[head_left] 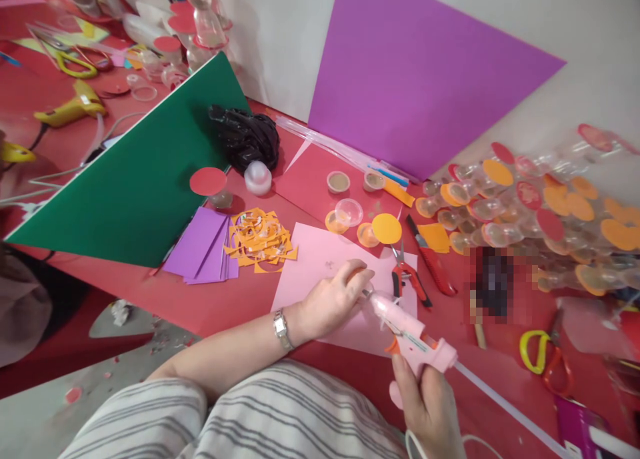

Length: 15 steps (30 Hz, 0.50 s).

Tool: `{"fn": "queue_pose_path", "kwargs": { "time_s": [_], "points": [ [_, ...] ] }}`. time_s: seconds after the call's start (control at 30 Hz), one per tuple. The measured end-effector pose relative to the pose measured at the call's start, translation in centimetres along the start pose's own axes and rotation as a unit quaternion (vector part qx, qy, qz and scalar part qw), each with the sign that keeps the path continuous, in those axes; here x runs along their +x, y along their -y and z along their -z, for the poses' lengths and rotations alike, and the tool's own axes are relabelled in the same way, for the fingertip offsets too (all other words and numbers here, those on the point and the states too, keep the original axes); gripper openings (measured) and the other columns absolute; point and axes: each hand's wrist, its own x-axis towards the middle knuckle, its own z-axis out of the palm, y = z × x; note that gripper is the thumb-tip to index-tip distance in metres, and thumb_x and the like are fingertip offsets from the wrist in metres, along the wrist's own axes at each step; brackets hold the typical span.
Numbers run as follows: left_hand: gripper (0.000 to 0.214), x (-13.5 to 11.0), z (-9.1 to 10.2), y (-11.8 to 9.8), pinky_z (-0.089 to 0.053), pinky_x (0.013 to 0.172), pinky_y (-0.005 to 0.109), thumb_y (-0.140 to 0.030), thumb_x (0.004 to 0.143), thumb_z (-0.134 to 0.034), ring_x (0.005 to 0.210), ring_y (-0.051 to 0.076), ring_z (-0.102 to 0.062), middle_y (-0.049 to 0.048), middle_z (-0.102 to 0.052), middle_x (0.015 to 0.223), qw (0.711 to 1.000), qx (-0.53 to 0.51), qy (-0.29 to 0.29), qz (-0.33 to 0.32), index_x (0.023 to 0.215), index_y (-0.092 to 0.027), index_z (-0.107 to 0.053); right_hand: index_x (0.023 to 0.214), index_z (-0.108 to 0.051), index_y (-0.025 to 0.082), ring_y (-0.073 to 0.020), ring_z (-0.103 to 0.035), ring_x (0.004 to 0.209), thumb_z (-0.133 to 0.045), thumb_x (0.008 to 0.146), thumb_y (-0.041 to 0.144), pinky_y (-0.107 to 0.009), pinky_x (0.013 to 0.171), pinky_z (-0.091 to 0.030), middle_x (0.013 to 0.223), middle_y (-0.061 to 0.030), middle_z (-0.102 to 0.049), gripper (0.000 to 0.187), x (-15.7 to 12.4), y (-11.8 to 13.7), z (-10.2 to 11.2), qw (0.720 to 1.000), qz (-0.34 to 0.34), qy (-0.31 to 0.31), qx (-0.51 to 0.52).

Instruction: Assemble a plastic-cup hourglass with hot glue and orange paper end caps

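My right hand is closed round the handle of a pink glue gun, its nozzle pointing up-left. My left hand, with a watch on the wrist, is curled in a pinch right at the nozzle tip; what it holds is hidden by the fingers. Both hands work over a pale pink paper sheet on the red surface. Small red snips lie just right of my left hand.
A green sheet and a purple sheet lean at the back. Orange paper scraps, purple sheets, small clear cups, a heap of capped cups, a red cutter and yellow-handled scissors lie around.
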Motion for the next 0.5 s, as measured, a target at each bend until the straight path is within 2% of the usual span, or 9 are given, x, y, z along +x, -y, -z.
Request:
{"fn": "queue_pose_path", "kwargs": {
  "time_s": [0.1, 0.27, 0.4, 0.5],
  "points": [
    [0.048, -0.1, -0.2, 0.1, -0.065, 0.074, 0.035, -0.013, 0.090, -0.048, 0.109, 0.026, -0.066, 0.0177, -0.051, 0.132, 1.000, 0.017, 0.007, 0.004, 0.136, -0.019, -0.034, 0.075, -0.071, 0.019, -0.0179, -0.051, 0.042, -0.046, 0.088, 0.071, -0.028, 0.043, -0.042, 0.047, -0.0041, -0.053, 0.059, -0.2, -0.9, -0.3, 1.000, 0.019, 0.006, -0.007],
    [0.048, 0.1, 0.0, 0.1, -0.064, 0.076, 0.036, -0.011, 0.088, -0.050, 0.105, 0.026, -0.067, 0.0183, -0.051, 0.130, 1.000, 0.010, -0.002, 0.007, 0.134, -0.015, -0.036, 0.083, -0.069, 0.018, -0.0205, -0.057, 0.051, -0.044, 0.086, 0.075, -0.029, 0.047, -0.046, 0.057, -0.0079, -0.061, 0.062, 0.0, -0.4, -0.8, 1.000, -0.025, 0.015, 0.011],
    [0.044, 0.3, 0.3, 0.3, -0.064, 0.072, 0.033, -0.012, 0.090, -0.049, 0.100, 0.024, -0.069, 0.0171, -0.052, 0.127, 1.000, 0.021, -0.012, 0.005, 0.133, -0.016, -0.038, 0.082, -0.067, 0.019, -0.0204, -0.056, 0.053, -0.047, 0.086, 0.073, -0.030, 0.048, -0.047, 0.058, -0.0069, -0.060, 0.058, -0.1, -0.3, -1.1, 0.999, -0.033, -0.003, 0.012],
    [0.044, 0.5, 0.6, 0.9, -0.064, 0.072, 0.033, -0.012, 0.091, -0.049, 0.092, 0.021, -0.070, 0.0170, -0.052, 0.128, 0.999, 0.024, -0.024, 0.016, 0.133, -0.016, -0.037, 0.083, -0.068, 0.020, -0.0201, -0.056, 0.056, -0.050, 0.088, 0.068, -0.031, 0.051, -0.048, 0.061, -0.0060, -0.059, 0.051, -0.1, -1.2, -1.0, 0.999, -0.008, -0.033, -0.007]
  ]
}}
